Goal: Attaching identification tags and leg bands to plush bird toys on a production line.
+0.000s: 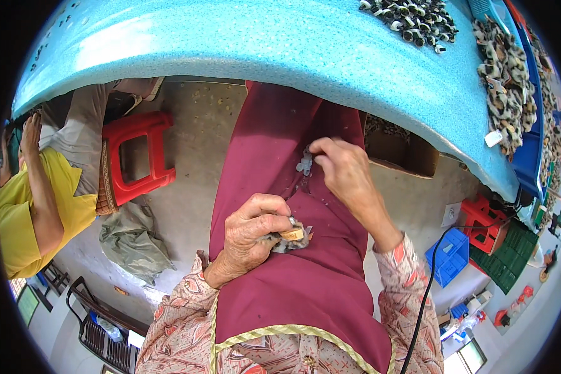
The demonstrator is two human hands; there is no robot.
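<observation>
My left hand [249, 235] is closed around a small grey-and-white furry piece [291, 243] above my lap. A yellow tag-like bit [293, 234] sticks out beside its fingertips. Farther forward over the maroon apron [280, 293], my right hand [350, 173] has its thumb and forefinger curled together in a pinch. Whatever lies between those fingers is too small to make out. Right by the fingertips is a small cluster of translucent roundish pieces [304, 164]. I cannot tell whether they rest on the apron or hang from the fingers.
A blue speckled tabletop [249, 43] curves across the front, bearing a pile of small black-and-white pieces [414, 22] and furry pieces [505, 87]. Underneath is a cardboard box [411, 156]. A person in yellow [50, 206] sits left, near a red stool [143, 156]. A black cable [427, 287] runs at right.
</observation>
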